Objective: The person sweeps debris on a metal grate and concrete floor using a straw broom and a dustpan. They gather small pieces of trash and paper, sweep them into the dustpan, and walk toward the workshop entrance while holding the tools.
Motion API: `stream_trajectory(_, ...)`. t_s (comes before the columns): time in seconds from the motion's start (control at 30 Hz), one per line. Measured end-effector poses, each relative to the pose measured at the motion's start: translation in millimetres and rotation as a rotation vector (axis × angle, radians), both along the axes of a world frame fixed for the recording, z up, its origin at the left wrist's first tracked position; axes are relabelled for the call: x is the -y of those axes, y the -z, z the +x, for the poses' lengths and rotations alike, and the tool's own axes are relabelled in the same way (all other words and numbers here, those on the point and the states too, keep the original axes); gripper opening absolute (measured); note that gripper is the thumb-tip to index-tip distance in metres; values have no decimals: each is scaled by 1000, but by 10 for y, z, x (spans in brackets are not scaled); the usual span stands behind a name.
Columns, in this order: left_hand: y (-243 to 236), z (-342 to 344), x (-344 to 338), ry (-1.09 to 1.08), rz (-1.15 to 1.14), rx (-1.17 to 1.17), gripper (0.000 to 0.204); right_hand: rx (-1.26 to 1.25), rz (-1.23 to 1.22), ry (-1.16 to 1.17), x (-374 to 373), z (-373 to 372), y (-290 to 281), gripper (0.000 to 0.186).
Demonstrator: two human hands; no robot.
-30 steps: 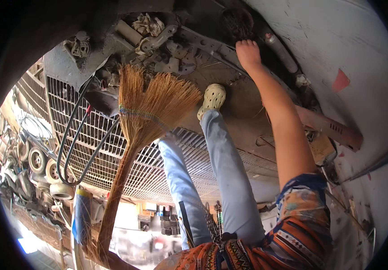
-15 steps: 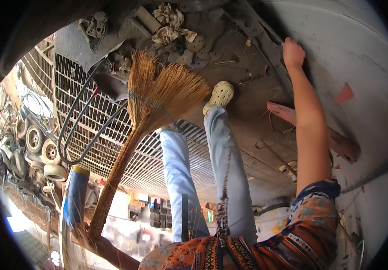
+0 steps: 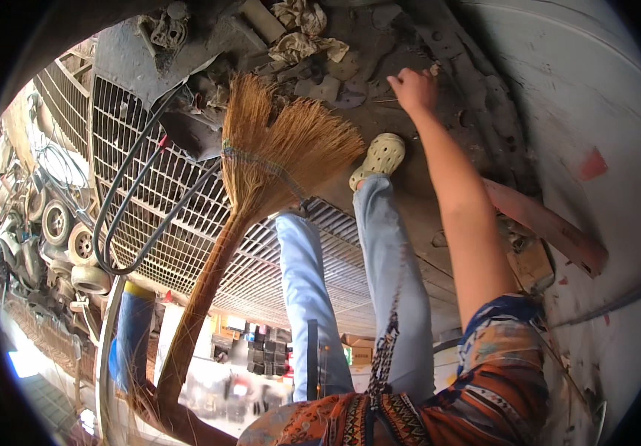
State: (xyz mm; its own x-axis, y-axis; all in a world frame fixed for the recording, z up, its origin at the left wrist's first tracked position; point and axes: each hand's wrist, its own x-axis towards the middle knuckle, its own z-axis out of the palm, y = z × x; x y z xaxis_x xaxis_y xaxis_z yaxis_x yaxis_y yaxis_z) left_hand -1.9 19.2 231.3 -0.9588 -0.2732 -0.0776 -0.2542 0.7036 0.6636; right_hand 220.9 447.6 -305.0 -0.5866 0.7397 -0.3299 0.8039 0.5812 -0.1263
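Note:
A straw broom [image 3: 283, 149] slants across the view with its bristles up and its brown handle running down to the lower left. My left hand [image 3: 144, 399] is closed round the lower end of that handle; the handle hides part of the fingers. My right hand [image 3: 414, 91] reaches over the dirty floor, beyond my foot, with its fingers curled in. What they hold, if anything, is hidden. Close to its fingertips lies a thin stick [image 3: 381, 101]. Right of the hand, a dark metal part with holes [image 3: 487, 85] rests along a pale panel.
A metal floor grate [image 3: 149, 215] spans the left, with a looped black cable [image 3: 105, 238] over it. Crumpled rags [image 3: 302, 44] and scrap lie at the far side. A red metal strip [image 3: 551, 230] leans at right. Wheels [image 3: 56, 223] are piled at far left.
My right hand has let go of the dark metal edge at the right and moved left over the floor. My left hand keeps its hold on the broom. The whole view has shifted slightly.

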Motion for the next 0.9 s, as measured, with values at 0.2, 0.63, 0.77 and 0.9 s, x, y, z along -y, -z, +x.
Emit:
stream_trajectory(0.2,-40,-83,302,27,-145,30,42,225,-342,515,348,-680,485,49)
stream_trajectory(0.63,36,-22,746,149,-172,72,43,154,-320,346,368,-440,475,45)
stream_trajectory(0.77,286,51,430,31,-155,0,41,-81,-528,229,1016,-773,-355,42)
stream_trajectory(0.9,287,131,334,-72,116,25,30,-75,-510,-179,1658,-1517,-1243,27)
